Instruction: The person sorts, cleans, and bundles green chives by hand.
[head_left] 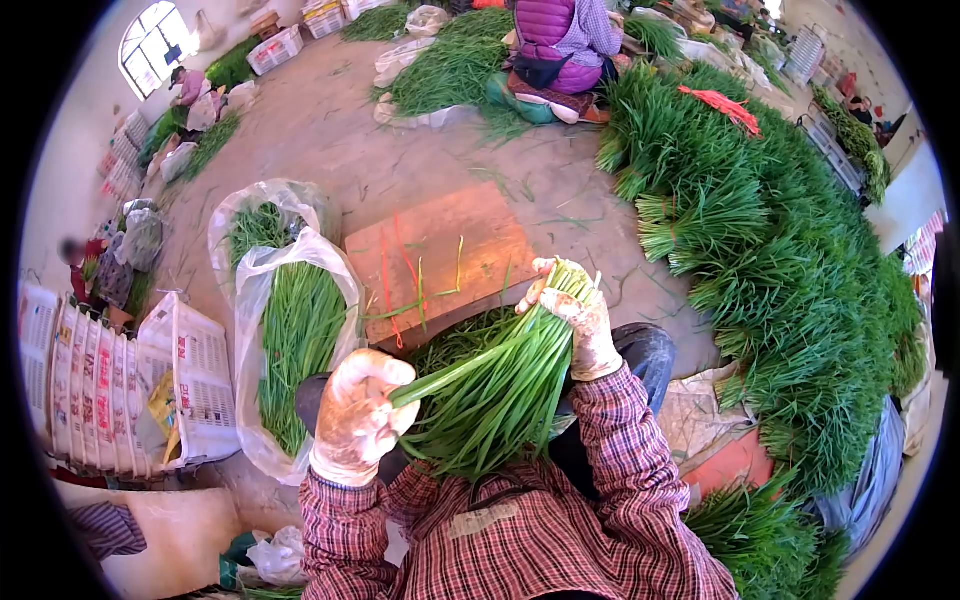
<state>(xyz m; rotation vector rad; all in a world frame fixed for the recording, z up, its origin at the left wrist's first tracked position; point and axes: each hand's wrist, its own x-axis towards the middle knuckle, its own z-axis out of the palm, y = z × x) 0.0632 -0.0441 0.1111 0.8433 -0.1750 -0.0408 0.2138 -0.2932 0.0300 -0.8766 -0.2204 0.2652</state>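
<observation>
A bunch of long green garlic chives [500,390] hangs over my lap. My right hand [578,312], in a stained pale glove, is closed around its pale cut ends, with the leaves drooping down and to the left. My left hand [362,408], gloved too, pinches the end of a few chive blades [440,374] stretched out from the bunch. Just beyond my hands stands a wooden board [440,255], with red ties [390,275] and a few loose blades lying on it.
To the left, a clear plastic bag [250,350] holds more chives, beside white plastic crates [190,390]. Tied bunches [760,250] form a big pile on the right, with red ties [722,106] on top. Another person [560,50] sits ahead near loose chives [450,65].
</observation>
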